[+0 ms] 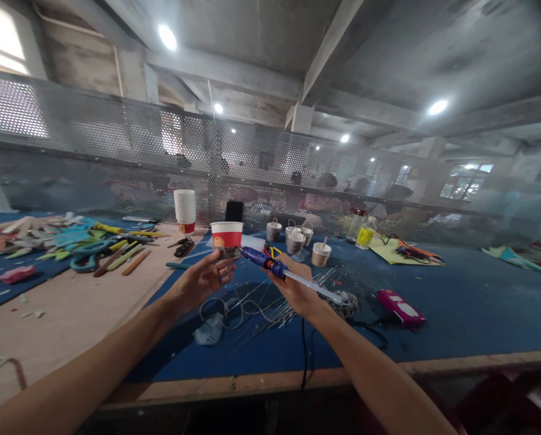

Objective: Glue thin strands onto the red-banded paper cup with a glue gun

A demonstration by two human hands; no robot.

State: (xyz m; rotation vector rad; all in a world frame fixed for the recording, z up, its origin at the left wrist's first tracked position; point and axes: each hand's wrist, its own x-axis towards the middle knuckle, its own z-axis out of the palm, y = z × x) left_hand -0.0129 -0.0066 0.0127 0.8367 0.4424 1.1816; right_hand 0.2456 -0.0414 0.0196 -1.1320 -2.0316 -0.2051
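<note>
Between the fingers of my left hand [204, 277] is a red and white paper cup [226, 233], held near its base. Grey-brown cord seems wrapped round the cup's lower part. My right hand [295, 284] is closed round a blue hot glue gun [262, 258], its nozzle pointing left at the cup's lower side. I cannot tell whether the nozzle touches it. A long clear glue stick [313, 285] juts from the gun's back end. Below the hands, loose grey cord [252, 311] curls over the blue table covering, beside a crumpled clear plastic piece [208, 330].
Stacked paper cups [185, 210] stand at the back left near a black phone [233, 211]. Several cord-wrapped cups [294, 241] sit behind my right hand. Scissors [87, 256] and coloured pieces lie left. A magenta box [401, 308] and yellow-labelled bottle [365, 233] are right. A perforated metal screen [265, 157] runs behind.
</note>
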